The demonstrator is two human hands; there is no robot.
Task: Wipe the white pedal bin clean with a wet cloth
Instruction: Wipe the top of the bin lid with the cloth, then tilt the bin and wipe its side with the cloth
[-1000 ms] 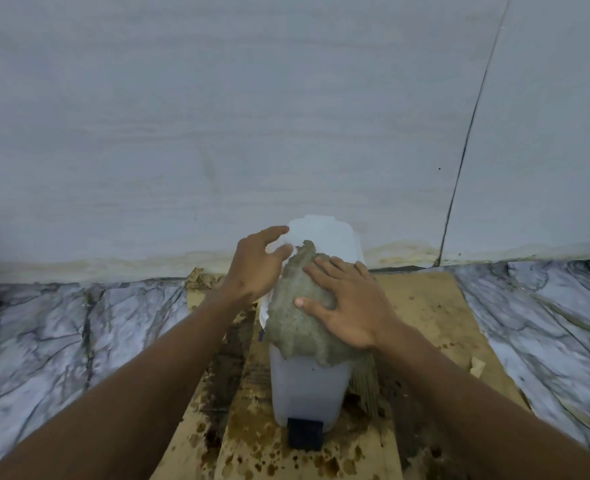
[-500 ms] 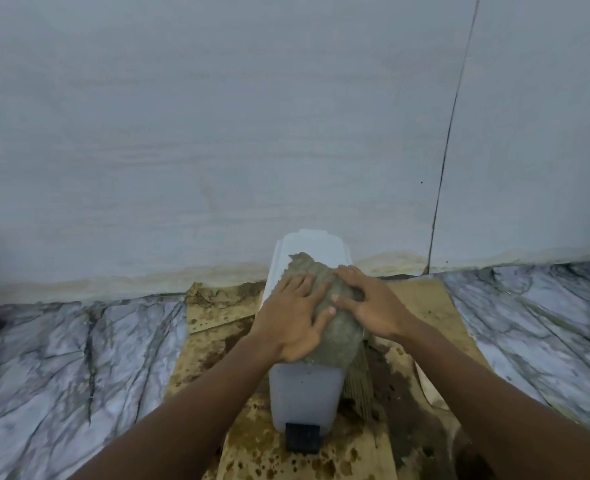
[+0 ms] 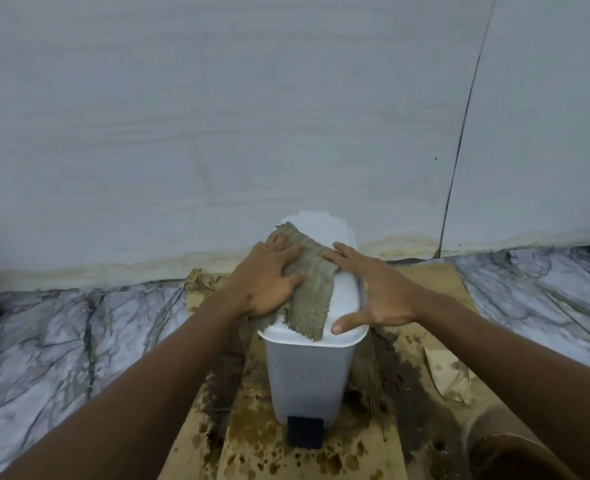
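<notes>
The white pedal bin (image 3: pixel 307 379) stands upright on wet cardboard, its lid shut and its black pedal (image 3: pixel 304 432) facing me. A grey-green wet cloth (image 3: pixel 312 292) lies spread across the lid, one end hanging over the front rim. My left hand (image 3: pixel 266 282) presses flat on the cloth's left side with spread fingers. My right hand (image 3: pixel 376 292) rests on the lid's right side, fingertips touching the cloth's edge and thumb on the front rim.
Stained brown cardboard (image 3: pixel 259 445) covers the marble floor (image 3: pixel 61 341) under the bin. A pale wall (image 3: pixel 252 116) rises directly behind. A torn cardboard scrap (image 3: pixel 449 375) lies at right, and a brown round container (image 3: pixel 508 448) sits at the bottom right corner.
The cloth, bunched a second ago, now lies flattened on the lid. My left hand moved onto the cloth's left side, and my right hand slid off the cloth to the lid's right edge.
</notes>
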